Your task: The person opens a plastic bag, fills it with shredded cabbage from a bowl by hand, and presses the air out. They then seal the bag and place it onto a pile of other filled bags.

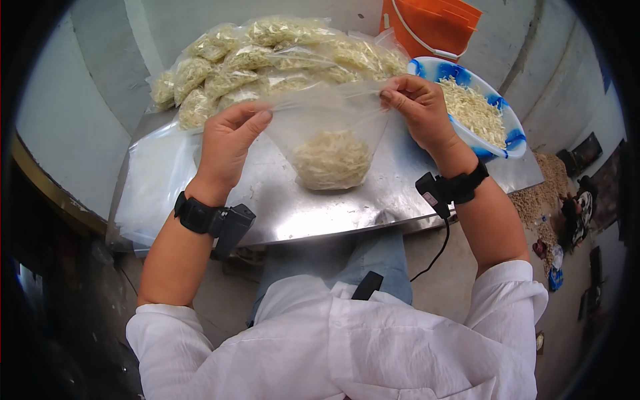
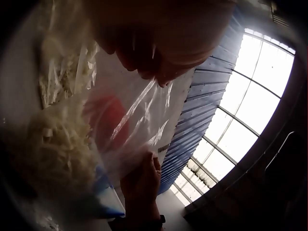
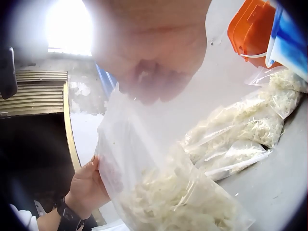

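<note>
A clear plastic bag [image 1: 333,157] with pale dry shreds in its lower part stands stretched wide between both hands over the metal tabletop. My left hand [image 1: 230,137] pinches the bag's upper left corner between thumb and fingers. At the opposite top corner my right hand [image 1: 423,110] pinches the plastic the same way. In the right wrist view, shreds fill the bottom of the bag [image 3: 173,197], and its top edge is drawn taut toward the left hand [image 3: 88,187]. Beyond the bag in the left wrist view shows the right hand [image 2: 143,180] at its edge.
Several filled bags [image 1: 267,57] are piled along the back of the metal table [image 1: 267,213]. A blue and white basin [image 1: 513,133] of loose shreds sits at the right, before an orange bucket [image 1: 427,27]. Flat plastic bags [image 1: 153,180] lie at the left.
</note>
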The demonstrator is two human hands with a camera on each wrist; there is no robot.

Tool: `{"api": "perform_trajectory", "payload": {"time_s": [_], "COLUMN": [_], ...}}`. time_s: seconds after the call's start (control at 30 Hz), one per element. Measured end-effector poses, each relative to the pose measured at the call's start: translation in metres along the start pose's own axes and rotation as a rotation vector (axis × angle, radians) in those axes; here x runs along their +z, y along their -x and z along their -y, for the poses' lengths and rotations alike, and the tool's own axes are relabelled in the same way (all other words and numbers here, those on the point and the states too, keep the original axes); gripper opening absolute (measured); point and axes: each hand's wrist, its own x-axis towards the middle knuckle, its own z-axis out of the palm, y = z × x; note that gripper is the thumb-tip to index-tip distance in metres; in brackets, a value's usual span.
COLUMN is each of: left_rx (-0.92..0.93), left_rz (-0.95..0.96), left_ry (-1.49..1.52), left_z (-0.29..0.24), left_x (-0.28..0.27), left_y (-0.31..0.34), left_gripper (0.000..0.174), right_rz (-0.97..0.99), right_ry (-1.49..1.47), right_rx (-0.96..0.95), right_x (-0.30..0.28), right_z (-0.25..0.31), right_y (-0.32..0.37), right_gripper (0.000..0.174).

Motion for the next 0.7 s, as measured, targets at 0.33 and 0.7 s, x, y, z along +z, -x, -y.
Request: {"api": "perform_trajectory", "payload": {"time_s": [0.33,0.7], "left_rx": [0.026,0.448], "left_rz": [-0.072,0.33], "left_ry": [-0.121,-1.083], "left_z": [-0.007,-0.056], "left_x": [0.001,0.08], "left_y": [-0.011,-0.046], "left_gripper": [0.02,0.021], "right_rz": [-0.015,0.003], "right_ry": [0.028,0.115], "right_rx": [0.021,-0.012], "right_x": [0.006,0.023], "right_z": [0.007,0.023], "right_y": [0.005,0.006], "right_gripper": [0.01,0.01]}}
